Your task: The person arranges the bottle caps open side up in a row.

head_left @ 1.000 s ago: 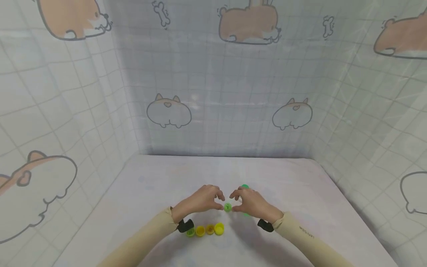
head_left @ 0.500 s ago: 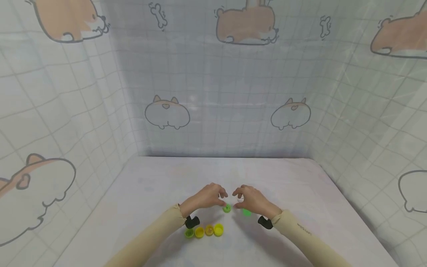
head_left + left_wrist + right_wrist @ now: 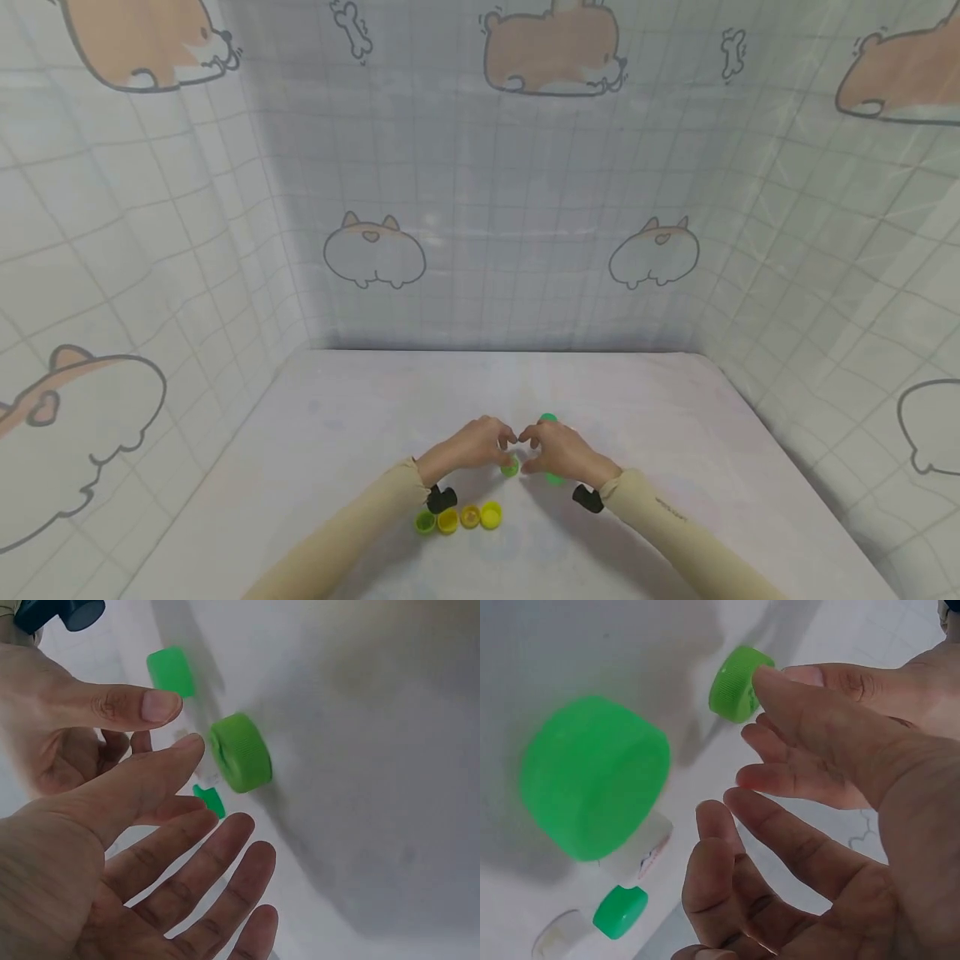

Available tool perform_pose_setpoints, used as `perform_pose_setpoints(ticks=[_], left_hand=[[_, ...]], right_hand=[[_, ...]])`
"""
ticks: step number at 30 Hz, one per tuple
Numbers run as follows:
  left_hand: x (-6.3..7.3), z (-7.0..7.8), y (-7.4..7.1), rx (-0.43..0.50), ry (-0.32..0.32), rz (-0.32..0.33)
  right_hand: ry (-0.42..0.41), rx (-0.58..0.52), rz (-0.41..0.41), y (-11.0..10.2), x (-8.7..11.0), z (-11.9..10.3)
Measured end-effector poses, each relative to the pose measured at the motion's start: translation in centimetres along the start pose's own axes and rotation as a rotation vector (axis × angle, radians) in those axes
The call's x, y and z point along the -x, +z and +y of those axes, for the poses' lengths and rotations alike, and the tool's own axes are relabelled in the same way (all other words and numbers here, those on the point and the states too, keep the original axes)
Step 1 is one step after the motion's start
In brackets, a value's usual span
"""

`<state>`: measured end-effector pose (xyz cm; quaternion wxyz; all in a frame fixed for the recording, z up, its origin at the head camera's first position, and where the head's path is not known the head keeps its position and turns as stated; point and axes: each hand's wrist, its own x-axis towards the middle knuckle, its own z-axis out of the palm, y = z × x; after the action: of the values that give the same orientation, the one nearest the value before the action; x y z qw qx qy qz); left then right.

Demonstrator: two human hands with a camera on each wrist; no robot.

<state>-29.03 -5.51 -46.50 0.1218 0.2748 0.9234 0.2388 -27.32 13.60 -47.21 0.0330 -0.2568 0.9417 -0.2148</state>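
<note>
Our left hand (image 3: 471, 447) and right hand (image 3: 558, 451) – fingers relaxed, holding nothing – flank the green cap (image 3: 510, 468) on the table (image 3: 360, 417).

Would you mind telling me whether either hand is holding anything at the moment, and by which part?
The green bottle cap is pinched by its ribbed side between the left hand thumb and the right hand thumb; neither hand grips it alone.

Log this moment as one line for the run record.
left hand: open, thumb at green cap | right hand: open, fingertip on same cap | row of four caps nearer the person | table
</note>
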Motion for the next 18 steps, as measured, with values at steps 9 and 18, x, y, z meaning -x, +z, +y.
perform_pose_setpoints(ticks=[9,18], left_hand=[[-0.4,-0.2,0.7,-0.008,-0.020,-0.020],[0.0,-0.3,0.9,-0.004,-0.031,-0.029]], right_hand=[[-0.042,0.002,0.000,0.9,-0.2,0.2],[-0.027,-0.033,-0.004,1.8,-0.2,-0.2]])
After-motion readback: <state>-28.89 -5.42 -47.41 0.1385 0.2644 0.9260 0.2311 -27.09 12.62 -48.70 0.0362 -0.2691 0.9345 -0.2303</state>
